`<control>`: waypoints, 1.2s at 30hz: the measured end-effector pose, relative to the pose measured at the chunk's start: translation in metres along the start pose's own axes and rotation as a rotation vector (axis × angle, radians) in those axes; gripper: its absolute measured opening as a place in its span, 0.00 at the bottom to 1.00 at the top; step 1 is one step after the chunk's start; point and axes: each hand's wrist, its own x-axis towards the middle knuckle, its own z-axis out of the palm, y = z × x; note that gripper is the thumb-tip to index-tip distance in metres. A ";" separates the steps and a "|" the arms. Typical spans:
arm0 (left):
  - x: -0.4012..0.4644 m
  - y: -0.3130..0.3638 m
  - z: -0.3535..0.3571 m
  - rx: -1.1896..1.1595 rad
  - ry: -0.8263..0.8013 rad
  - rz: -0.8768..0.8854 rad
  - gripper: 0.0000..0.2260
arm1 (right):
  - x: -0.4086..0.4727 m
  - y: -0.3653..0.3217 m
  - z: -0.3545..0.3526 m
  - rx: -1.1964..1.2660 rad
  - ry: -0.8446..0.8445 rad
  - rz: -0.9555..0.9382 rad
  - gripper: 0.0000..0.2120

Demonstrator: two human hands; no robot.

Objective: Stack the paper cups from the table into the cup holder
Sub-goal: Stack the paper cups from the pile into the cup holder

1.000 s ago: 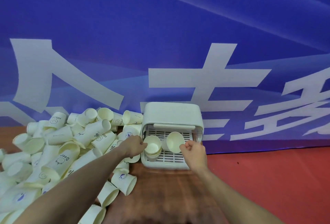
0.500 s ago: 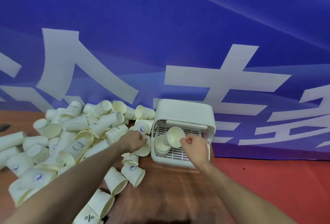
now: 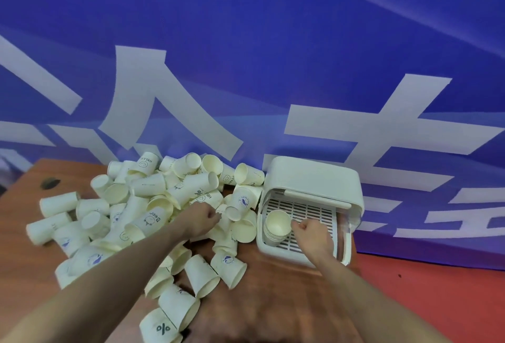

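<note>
A white cup holder [image 3: 314, 176] with a slotted tray stands at the table's right side, its lid raised. A short stack of paper cups [image 3: 274, 229] sits at the tray's left. My right hand [image 3: 310, 233] is over the tray with its fingers curled, pinching the right rim of the stack's top cup. A big heap of loose paper cups [image 3: 153, 206] covers the table to the left. My left hand [image 3: 202, 218] reaches into the heap's right edge, its fingers curled on a cup [image 3: 222, 215] there.
The wooden table [image 3: 262, 301] holds more fallen cups near my left forearm, one printed with a percent sign [image 3: 161, 327]. A blue banner wall [image 3: 246, 69] rises right behind the heap and holder. Red floor [image 3: 437, 301] lies to the right.
My right hand has lowered its cup onto the stack in the tray. My left hand stays at the edge of the heap. The view has shifted left.
</note>
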 end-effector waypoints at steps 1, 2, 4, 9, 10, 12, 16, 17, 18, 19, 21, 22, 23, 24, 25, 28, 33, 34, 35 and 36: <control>0.001 0.000 -0.001 -0.002 0.000 0.005 0.20 | 0.001 0.000 0.000 0.000 0.001 0.006 0.21; 0.002 0.000 -0.002 0.001 0.001 0.009 0.21 | 0.001 0.000 0.000 0.003 0.001 0.007 0.21; 0.005 0.000 -0.003 0.005 0.000 0.016 0.21 | -0.001 0.000 0.000 0.009 -0.004 0.007 0.20; 0.002 0.007 -0.002 0.050 -0.014 0.050 0.19 | -0.009 -0.002 -0.001 0.018 -0.011 -0.015 0.17; 0.000 0.008 -0.002 0.053 -0.010 0.056 0.19 | -0.011 -0.004 -0.002 0.015 -0.009 -0.026 0.16; -0.005 0.008 -0.004 0.055 0.006 0.066 0.20 | -0.014 -0.009 -0.003 0.018 -0.009 -0.052 0.16; -0.022 -0.008 -0.018 0.041 0.028 0.036 0.19 | -0.023 -0.025 -0.005 0.001 -0.016 -0.123 0.13; -0.027 -0.012 -0.022 0.044 0.041 0.022 0.19 | -0.024 -0.030 -0.005 -0.004 -0.019 -0.142 0.13; -0.033 -0.016 -0.027 0.049 0.064 0.013 0.19 | -0.027 -0.035 -0.003 -0.013 -0.023 -0.161 0.14; -0.040 -0.020 -0.032 0.051 0.090 0.005 0.19 | -0.029 -0.041 -0.002 -0.023 -0.027 -0.176 0.14; -0.053 -0.030 -0.040 0.053 0.141 -0.009 0.19 | -0.035 -0.053 0.003 -0.046 -0.030 -0.206 0.13; -0.058 -0.034 -0.043 0.051 0.156 -0.016 0.20 | -0.038 -0.058 0.006 -0.056 -0.032 -0.222 0.13; -0.064 -0.041 -0.045 0.045 0.166 -0.034 0.20 | -0.041 -0.065 0.009 -0.064 -0.036 -0.244 0.13; -0.070 -0.048 -0.048 0.042 0.175 -0.055 0.20 | -0.043 -0.072 0.011 -0.071 -0.040 -0.268 0.13; -0.075 -0.055 -0.050 0.044 0.183 -0.078 0.20 | -0.046 -0.079 0.014 -0.079 -0.045 -0.293 0.13; -0.090 -0.077 -0.055 0.082 0.209 -0.130 0.19 | -0.053 -0.102 0.024 -0.097 -0.058 -0.343 0.13; -0.105 -0.111 -0.061 0.103 0.225 -0.170 0.19 | -0.060 -0.133 0.045 -0.144 -0.085 -0.415 0.13; -0.105 -0.117 -0.062 0.107 0.227 -0.174 0.18 | -0.061 -0.138 0.049 -0.156 -0.095 -0.432 0.14; -0.105 -0.122 -0.063 0.113 0.233 -0.178 0.18 | -0.061 -0.144 0.053 -0.169 -0.105 -0.442 0.13; -0.103 -0.126 -0.064 0.126 0.246 -0.181 0.17 | -0.061 -0.151 0.057 -0.184 -0.113 -0.449 0.13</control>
